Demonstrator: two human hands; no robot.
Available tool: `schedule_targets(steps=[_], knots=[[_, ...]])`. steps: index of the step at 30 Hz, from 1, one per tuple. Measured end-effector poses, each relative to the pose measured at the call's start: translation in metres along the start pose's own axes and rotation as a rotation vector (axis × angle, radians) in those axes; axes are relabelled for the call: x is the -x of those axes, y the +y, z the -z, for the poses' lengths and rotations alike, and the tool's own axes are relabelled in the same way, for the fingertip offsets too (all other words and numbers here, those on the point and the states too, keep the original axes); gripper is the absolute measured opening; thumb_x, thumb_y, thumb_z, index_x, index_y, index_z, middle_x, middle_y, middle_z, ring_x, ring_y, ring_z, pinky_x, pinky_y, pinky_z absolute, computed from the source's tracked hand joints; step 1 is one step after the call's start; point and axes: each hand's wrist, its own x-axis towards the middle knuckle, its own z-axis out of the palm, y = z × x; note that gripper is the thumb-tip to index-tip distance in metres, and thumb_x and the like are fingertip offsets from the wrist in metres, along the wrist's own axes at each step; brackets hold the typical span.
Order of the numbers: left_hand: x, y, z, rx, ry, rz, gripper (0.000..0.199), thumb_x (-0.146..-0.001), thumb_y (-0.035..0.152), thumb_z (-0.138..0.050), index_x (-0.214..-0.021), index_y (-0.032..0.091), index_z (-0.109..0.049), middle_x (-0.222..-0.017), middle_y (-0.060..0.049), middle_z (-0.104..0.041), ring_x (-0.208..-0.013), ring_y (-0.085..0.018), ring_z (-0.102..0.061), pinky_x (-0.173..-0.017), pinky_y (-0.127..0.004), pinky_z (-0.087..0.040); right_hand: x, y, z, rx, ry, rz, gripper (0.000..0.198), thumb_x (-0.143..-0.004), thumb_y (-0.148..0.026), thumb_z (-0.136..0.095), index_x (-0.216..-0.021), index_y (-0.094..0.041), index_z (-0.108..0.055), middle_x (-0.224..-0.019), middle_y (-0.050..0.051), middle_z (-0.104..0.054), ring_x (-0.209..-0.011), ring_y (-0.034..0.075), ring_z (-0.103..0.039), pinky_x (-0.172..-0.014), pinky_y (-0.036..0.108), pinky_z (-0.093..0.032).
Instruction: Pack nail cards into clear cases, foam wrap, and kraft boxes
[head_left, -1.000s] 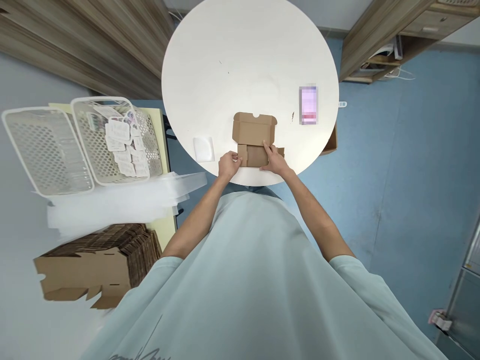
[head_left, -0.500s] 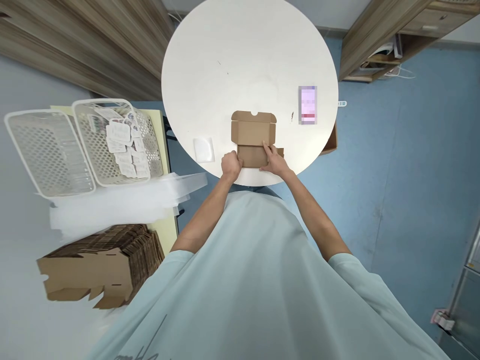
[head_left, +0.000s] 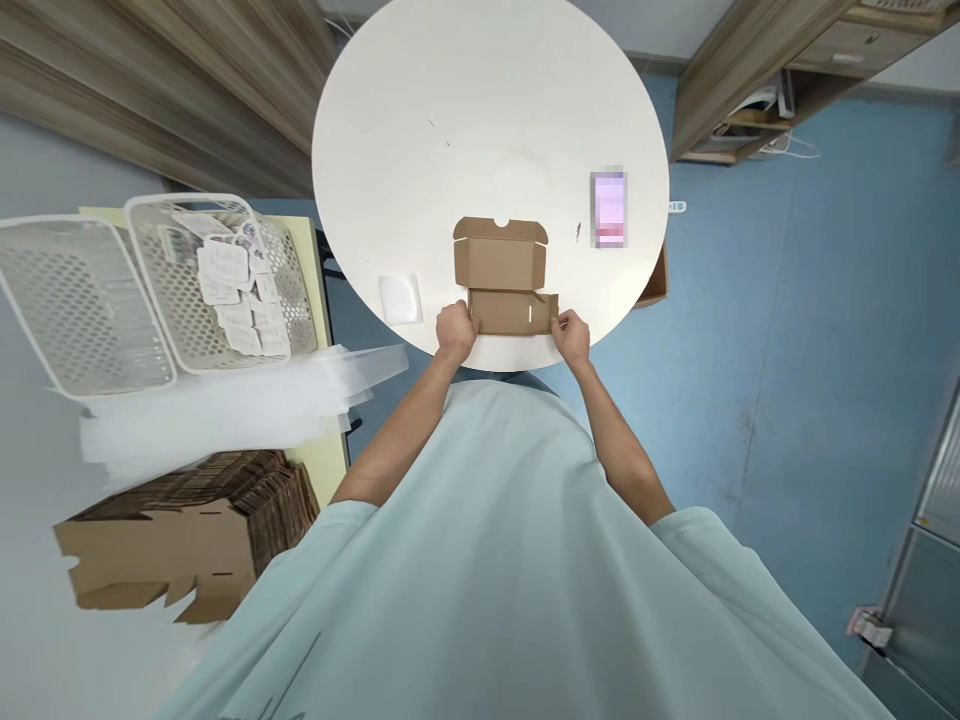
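A brown cardboard box (head_left: 501, 264), partly folded, lies near the front edge of the round white table (head_left: 480, 120). Its lid with side flaps is spread away from me, and the shallow base faces up with a narrow slot near its right end. My left hand (head_left: 456, 332) is closed on the base's left wall. At the right end, my right hand (head_left: 573, 336) pinches the side flap between thumb and fingers. To the left of the box rests a small white square packet (head_left: 400, 299).
A phone-like pink screen (head_left: 609, 208), blurred out, lies at the table's right. On a yellow side table (head_left: 328, 450) at left are a white basket (head_left: 154, 290) of white cards, translucent sheets (head_left: 217, 410) and stacked flat cardboard boxes (head_left: 172, 545). Wooden cabinets (head_left: 739, 60) stand behind right.
My right hand has moved right, from inside the base to its right end flap, uncovering the slot. My left hand stays at the left wall. The view has shifted slightly.
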Motion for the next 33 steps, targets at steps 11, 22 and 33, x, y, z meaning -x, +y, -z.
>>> schedule_targets(steps=[11, 22, 33], knots=[[-0.002, 0.000, -0.004, 0.006, 0.012, 0.025, 0.023, -0.100, 0.018, -0.058, -0.116, 0.020, -0.075, -0.111, -0.018, -0.079, -0.109, -0.038, -0.072, -0.089, -0.046, -0.055, 0.016, -0.031, -0.003, 0.028, -0.073, 0.154, 0.014, -0.112, -0.035, -0.049, -0.113, -0.027, -0.060, -0.113, 0.011, -0.083, -0.105, 0.032, -0.080, -0.095, 0.044, -0.059], [0.001, 0.001, -0.003, 0.010, 0.002, 0.013, 0.022, -0.101, 0.017, -0.057, -0.116, 0.020, -0.073, -0.115, -0.019, -0.078, -0.113, -0.039, -0.072, -0.093, -0.047, -0.054, -0.002, -0.037, -0.021, 0.033, -0.086, 0.132, 0.017, -0.113, -0.040, -0.062, -0.116, -0.024, -0.067, -0.118, 0.011, -0.083, -0.106, 0.029, -0.079, -0.103, 0.045, -0.061], [0.006, 0.003, 0.001, -0.001, -0.004, -0.006, 0.026, -0.101, 0.016, -0.054, -0.117, 0.021, -0.074, -0.111, -0.017, -0.078, -0.105, -0.036, -0.071, -0.083, -0.043, -0.050, -0.007, -0.062, -0.026, 0.424, -0.154, 0.111, 0.029, -0.113, -0.017, -0.042, -0.126, -0.014, -0.068, -0.127, 0.027, -0.079, -0.115, 0.041, -0.077, -0.099, 0.052, -0.061]])
